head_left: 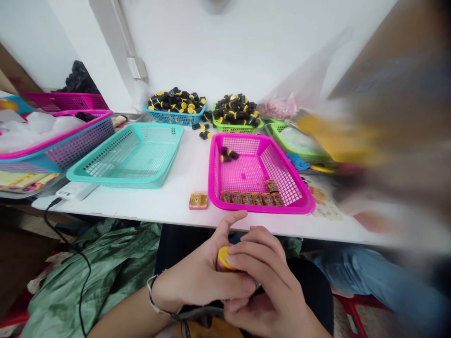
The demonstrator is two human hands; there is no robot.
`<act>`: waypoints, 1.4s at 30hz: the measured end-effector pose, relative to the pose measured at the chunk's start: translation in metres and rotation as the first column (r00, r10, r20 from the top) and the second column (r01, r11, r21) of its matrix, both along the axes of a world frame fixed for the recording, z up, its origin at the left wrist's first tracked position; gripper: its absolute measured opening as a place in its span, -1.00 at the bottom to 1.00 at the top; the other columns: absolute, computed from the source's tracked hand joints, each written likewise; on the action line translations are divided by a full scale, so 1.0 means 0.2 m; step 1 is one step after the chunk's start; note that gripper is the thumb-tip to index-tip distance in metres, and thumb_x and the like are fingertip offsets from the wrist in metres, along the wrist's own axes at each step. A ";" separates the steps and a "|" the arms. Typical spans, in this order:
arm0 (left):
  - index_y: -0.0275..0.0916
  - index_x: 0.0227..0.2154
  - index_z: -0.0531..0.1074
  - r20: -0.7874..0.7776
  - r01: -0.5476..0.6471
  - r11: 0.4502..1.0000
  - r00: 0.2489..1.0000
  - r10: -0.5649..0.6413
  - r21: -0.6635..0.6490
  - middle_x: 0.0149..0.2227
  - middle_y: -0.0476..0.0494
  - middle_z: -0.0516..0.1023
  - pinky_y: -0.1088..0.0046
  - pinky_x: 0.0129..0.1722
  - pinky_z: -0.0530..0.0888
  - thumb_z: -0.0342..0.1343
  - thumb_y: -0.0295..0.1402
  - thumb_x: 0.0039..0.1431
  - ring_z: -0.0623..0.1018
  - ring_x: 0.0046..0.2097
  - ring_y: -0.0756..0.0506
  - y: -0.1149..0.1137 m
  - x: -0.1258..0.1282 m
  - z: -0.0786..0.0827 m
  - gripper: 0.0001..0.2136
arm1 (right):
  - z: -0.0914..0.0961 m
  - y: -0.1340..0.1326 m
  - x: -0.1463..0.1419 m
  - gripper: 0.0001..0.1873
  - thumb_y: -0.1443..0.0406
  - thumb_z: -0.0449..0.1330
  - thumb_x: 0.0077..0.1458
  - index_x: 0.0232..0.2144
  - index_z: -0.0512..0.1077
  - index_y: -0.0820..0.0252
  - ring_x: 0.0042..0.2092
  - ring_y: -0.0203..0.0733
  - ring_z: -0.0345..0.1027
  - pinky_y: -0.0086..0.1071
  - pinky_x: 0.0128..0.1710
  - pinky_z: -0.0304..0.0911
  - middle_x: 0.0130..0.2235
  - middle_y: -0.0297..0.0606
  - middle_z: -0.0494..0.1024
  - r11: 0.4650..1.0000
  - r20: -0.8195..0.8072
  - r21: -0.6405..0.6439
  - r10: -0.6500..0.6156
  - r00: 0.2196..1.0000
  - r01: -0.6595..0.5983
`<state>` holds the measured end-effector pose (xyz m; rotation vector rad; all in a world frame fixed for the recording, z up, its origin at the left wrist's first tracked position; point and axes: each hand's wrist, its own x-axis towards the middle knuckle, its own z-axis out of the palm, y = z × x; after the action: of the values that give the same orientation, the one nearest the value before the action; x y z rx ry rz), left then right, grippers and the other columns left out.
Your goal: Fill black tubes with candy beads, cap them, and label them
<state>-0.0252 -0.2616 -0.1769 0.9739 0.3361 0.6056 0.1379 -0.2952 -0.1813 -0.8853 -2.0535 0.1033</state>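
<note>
Yellow shows on the cap of a small round canister (224,259), held just below the front edge of a white table (169,199) between the person's two hands. The left hand (197,277), a cord bracelet (158,296) at its wrist, cups the canister from the side, with the thumb (232,219) raised clear and the fingers curled around. The right hand (269,291) closes over it from the other side, its fingers (252,251) pressed together across the cap and body, hiding most of the label.

Nearest the hands on the table sits a magenta mesh basket (260,210), with a row of orange-labelled canisters (248,198) along its front wall and a few black pieces (227,154) near the back. An orange-and-yellow packet (198,201) lies just beside it. Farther back, a blue basket (176,118) and a green basket (236,129) are heaped with black-and-yellow pieces, some spilled onto the tabletop between them and the magenta basket. A teal mesh basket (123,179) stands to the left, beside pink baskets (63,141) holding white plastic. A smeared shape sweeps across the right of the view, too blurred to tell what it is. Below the table edge are crumpled green sheeting (98,267) and a denim-covered leg (369,277).
</note>
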 end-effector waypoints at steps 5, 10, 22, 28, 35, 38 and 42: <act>-0.02 0.33 -0.36 -0.239 -0.261 0.925 0.914 0.329 0.275 -0.42 0.15 0.36 0.65 -0.43 0.31 0.16 -0.67 -0.01 0.39 -0.42 0.09 -0.03 0.01 0.05 0.00 | 0.02 -0.03 0.03 -0.56 0.29 0.31 0.13 0.07 0.40 0.20 -0.04 -0.06 0.30 0.08 0.33 -0.08 -0.10 -0.24 0.59 0.989 0.201 0.147 -0.049 0.978 0.019; 0.02 0.32 -0.39 -0.205 -0.409 0.829 0.837 0.507 0.382 -0.34 0.08 0.43 0.57 -0.35 0.37 0.15 -0.62 0.09 0.44 -0.39 0.08 -0.08 0.04 0.00 -0.05 | 0.04 -0.03 0.03 -0.71 0.41 0.20 0.22 0.00 0.45 0.30 -0.09 -0.12 0.22 0.08 0.37 -0.16 -0.06 -0.23 0.55 0.985 0.227 0.172 -0.043 0.973 0.003; 0.00 0.27 -0.16 -0.025 -0.071 0.964 0.996 0.080 0.257 -0.47 0.21 0.38 0.57 -0.30 0.39 0.18 -0.67 -0.06 0.35 -0.48 0.12 -0.01 0.00 -0.01 -0.09 | 0.10 0.00 0.04 -0.73 0.32 0.01 0.35 0.03 0.34 0.31 0.24 -0.20 0.17 -0.43 0.30 0.15 -0.04 -0.16 0.49 0.980 0.095 -0.001 0.196 0.976 -0.197; 0.06 0.25 -0.14 -0.005 -0.261 0.918 0.961 0.275 0.299 -0.24 0.02 0.50 0.63 -0.37 0.35 0.12 -0.74 -0.07 0.48 -0.31 0.06 -0.04 0.04 0.00 -0.10 | 0.08 0.00 0.04 -0.71 0.35 0.04 0.33 0.06 0.32 0.33 0.35 -0.25 -0.04 -0.43 0.37 -0.03 0.01 -0.13 0.43 0.983 0.118 -0.047 0.180 0.976 -0.176; 0.05 0.30 -0.17 -0.048 -0.118 0.951 0.989 0.138 0.286 -0.29 0.04 0.46 0.64 -0.39 0.36 0.22 -0.66 -0.07 0.48 -0.34 0.05 -0.02 0.00 -0.04 -0.04 | 0.07 0.02 0.04 -0.71 0.29 0.04 0.34 0.05 0.33 0.30 0.30 -0.16 0.11 -0.37 0.34 0.10 -0.02 -0.16 0.50 0.974 0.117 0.000 0.223 0.968 -0.225; 0.02 0.30 -0.16 -0.028 -0.075 0.949 0.996 0.088 0.305 -0.40 0.11 0.41 0.62 -0.38 0.37 0.27 -0.57 -0.02 0.42 -0.40 0.07 0.00 -0.01 -0.05 -0.07 | 0.08 0.02 0.04 -0.69 0.27 0.04 0.34 0.07 0.32 0.25 0.25 -0.14 0.21 -0.38 0.29 0.19 -0.02 -0.17 0.53 0.973 0.097 -0.014 0.232 0.968 -0.231; 0.02 0.29 -0.13 -0.019 -0.056 0.943 0.998 0.066 0.327 -0.50 0.19 0.28 0.65 -0.44 0.29 0.20 -0.61 0.03 0.30 -0.49 0.11 0.01 -0.01 -0.03 -0.14 | 0.09 0.04 0.04 -0.66 0.25 0.10 0.31 0.08 0.31 0.29 0.20 -0.13 0.26 -0.26 0.27 0.25 -0.02 -0.15 0.52 0.966 0.085 -0.008 0.258 0.962 -0.258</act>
<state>-0.0275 -0.2590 -0.1824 1.2957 0.2978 0.7185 0.1456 -0.2879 -0.1637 -0.6250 -2.2410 0.2074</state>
